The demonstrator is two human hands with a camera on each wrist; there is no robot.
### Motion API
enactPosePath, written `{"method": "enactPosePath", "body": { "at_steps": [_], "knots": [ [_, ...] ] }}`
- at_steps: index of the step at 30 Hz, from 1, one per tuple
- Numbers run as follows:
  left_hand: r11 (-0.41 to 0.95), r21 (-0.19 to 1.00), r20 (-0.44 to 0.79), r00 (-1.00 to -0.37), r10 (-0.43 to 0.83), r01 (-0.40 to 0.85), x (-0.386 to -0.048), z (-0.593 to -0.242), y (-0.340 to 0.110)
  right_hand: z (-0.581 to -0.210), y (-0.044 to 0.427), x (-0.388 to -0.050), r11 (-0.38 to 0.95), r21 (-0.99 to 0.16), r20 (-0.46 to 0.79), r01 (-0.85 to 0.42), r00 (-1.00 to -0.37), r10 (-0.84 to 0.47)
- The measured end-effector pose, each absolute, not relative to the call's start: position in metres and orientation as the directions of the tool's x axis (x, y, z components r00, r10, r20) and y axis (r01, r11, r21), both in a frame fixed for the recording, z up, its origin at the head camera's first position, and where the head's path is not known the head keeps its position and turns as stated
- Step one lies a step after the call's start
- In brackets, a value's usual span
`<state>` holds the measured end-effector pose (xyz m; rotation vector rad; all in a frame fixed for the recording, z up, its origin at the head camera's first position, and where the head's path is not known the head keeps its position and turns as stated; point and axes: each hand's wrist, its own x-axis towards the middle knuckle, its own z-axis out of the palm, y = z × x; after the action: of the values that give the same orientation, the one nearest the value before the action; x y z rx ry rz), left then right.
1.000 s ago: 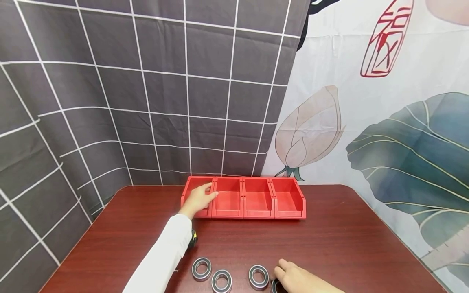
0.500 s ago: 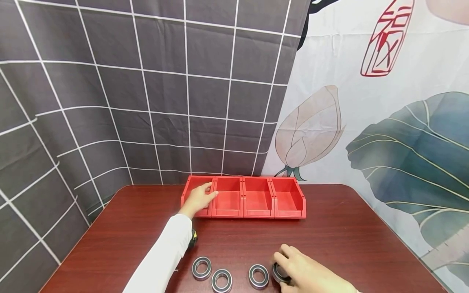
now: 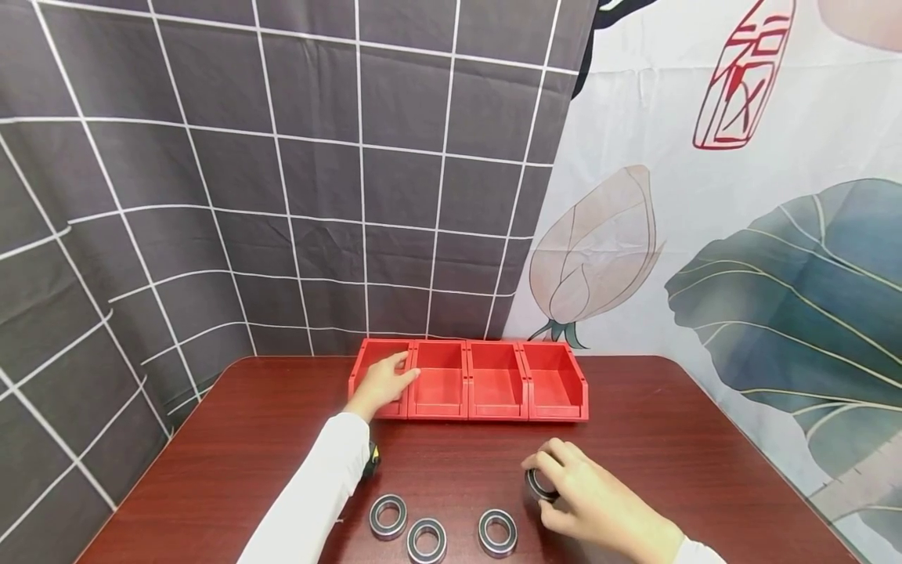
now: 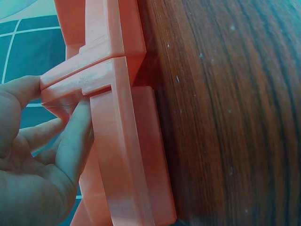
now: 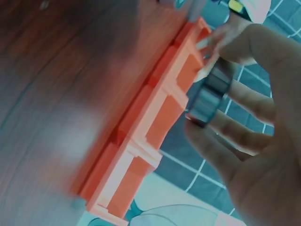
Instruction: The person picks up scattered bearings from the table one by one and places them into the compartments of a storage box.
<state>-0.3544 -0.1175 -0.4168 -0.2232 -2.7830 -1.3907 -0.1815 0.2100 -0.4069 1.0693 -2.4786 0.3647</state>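
While red plastic bins (image 3: 468, 395) are pinched by the left hand (image 3: 383, 384), a silver-black metal ring (image 5: 210, 96) is held before them by the right hand (image 3: 585, 493).

No writing can be read with certainty. A red seal-like emblem (image 3: 745, 76), with character-like strokes in a narrow outline, stands on the white cloth (image 3: 648, 110) beyond, above and right of the right hand (image 3: 592, 493). Near the left hand (image 4: 37, 183), a faint mark (image 4: 84, 79) on the red bin (image 4: 124, 160) is illegible.
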Motion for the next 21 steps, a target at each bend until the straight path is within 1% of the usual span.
{"method": "enactPosePath", "body": {
  "at_steps": [3,5,9,15,17,21],
  "knots": [
    [0.598,0.788,0.097,-0.988,0.120,0.149,-0.353,-0.416,-0.117,-0.408,0.211,-0.190,0.668,-0.047,0.544,-0.743,-0.580,-0.607],
    [0.600,0.785,0.104,-0.987,0.122,0.156,-0.352,-0.416,-0.117,-0.408,0.212,-0.194,0.678,-0.035,0.570,-0.734,-0.572,-0.590],
    [0.594,0.789,0.103,-0.987,0.120,0.154,-0.353,-0.416,-0.117,-0.407,0.215,-0.203,0.706,-0.032,0.582,-0.707,-0.587,-0.562],
    [0.584,0.799,0.090,-0.989,0.118,0.142,-0.354,-0.417,-0.116,-0.404,0.225,-0.218,0.750,-0.038,0.576,-0.660,-0.628,-0.523],
    [0.581,0.801,0.093,-0.989,0.119,0.146,-0.354,-0.418,-0.116,-0.403,0.227,-0.224,0.761,-0.035,0.585,-0.648,-0.630,-0.510],
    [0.578,0.802,0.101,-0.988,0.115,0.149,-0.354,-0.420,-0.118,-0.402,0.229,-0.235,0.771,-0.020,0.621,-0.637,-0.612,-0.490]
  ]
}}
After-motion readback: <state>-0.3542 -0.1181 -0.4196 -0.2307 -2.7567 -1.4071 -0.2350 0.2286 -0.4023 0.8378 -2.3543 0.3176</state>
